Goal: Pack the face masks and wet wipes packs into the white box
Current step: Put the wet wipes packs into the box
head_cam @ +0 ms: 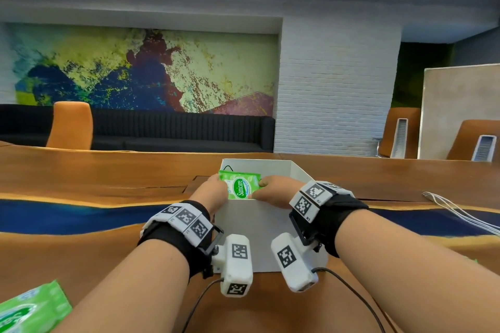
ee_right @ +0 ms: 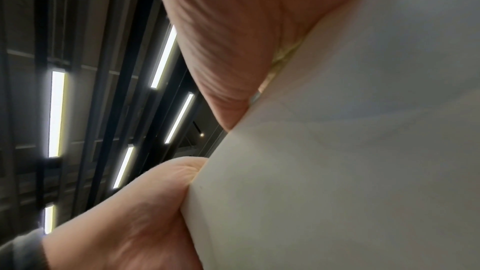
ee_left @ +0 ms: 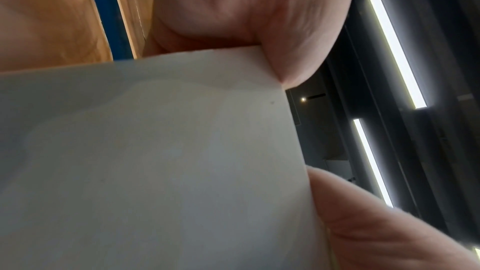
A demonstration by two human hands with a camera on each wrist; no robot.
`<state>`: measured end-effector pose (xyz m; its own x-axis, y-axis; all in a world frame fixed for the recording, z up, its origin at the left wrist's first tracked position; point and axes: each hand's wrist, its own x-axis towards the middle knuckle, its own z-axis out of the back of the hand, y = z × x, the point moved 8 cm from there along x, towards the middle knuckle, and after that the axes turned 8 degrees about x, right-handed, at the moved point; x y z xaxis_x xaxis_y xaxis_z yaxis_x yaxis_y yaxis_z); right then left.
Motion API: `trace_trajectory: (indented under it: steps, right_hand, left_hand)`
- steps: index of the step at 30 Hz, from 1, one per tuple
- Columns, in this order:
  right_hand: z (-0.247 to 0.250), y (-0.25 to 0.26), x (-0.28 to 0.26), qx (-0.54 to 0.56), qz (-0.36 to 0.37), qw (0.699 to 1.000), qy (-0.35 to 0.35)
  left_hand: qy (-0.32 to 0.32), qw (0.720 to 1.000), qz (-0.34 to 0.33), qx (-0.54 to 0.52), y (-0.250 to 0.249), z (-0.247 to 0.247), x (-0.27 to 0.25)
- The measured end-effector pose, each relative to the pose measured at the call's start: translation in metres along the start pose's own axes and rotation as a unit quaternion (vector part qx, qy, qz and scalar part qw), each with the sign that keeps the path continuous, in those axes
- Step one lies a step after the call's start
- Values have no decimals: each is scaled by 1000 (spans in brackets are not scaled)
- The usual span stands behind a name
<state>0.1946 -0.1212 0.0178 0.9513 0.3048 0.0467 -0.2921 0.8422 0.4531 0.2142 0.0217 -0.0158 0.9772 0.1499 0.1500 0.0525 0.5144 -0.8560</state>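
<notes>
Nearest, at the lower left edge of the head view, a second green wipes pack (head_cam: 29,308) lies on the wooden table (head_cam: 108,176), apart from both arms. Thin dark cables (head_cam: 200,303) trail from the white wrist cameras (head_cam: 236,265) across the wood toward the viewer.

Beyond the wrists stands the white box (head_cam: 259,235), open at the top, its plain near wall facing the viewer. Both hands reach over that near rim. The left hand (head_cam: 209,193) grips the left end of a green pack (head_cam: 240,184) labelled Sanicare, and the right hand (head_cam: 276,190) grips its right end, thumb on the pack's face. The pack stands upright at the box mouth, just inside the near wall, its lower part hidden by the wall; whether it touches anything inside the box cannot be told. A thin black loop (head_cam: 227,167) shows against the box's far inner wall, behind the pack.

In the left wrist view the box (ee_left: 161,161) wall fills most of the picture, with the left hand (ee_left: 246,7) pressed at its top corner; the fingers are hidden there. In the right wrist view the box (ee_right: 363,151) wall is likewise close, with the right hand (ee_right: 228,38) lying over its rim.

A blue resin band (head_cam: 67,215) runs across the table. Farther off are an orange chair (head_cam: 71,124), a dark sofa (head_cam: 176,130), a bright mural (head_cam: 146,67) and a white brick pillar (head_cam: 335,89)
</notes>
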Motion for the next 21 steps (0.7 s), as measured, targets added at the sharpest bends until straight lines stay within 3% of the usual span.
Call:
trace_trajectory:
  steps: [5, 7, 13, 19, 21]
  right_hand:
    - [-1, 6, -5, -69, 22, 997, -18]
    - [-5, 10, -6, -60, 22, 998, -7]
    - [-9, 12, -2, -55, 46, 997, 15]
    - [-18, 16, -7, -167, 86, 980, 68]
    - [-17, 16, -5, -176, 69, 980, 64]
  left_hand:
    - [7, 994, -16, 104, -13, 2, -1]
    - [16, 983, 17, 181, -12, 0, 2]
    - [41, 890, 41, 452, -11, 1, 9]
    - [61, 856, 130, 496, 1, 10, 17]
    - [69, 856, 132, 495, -5, 6, 14]
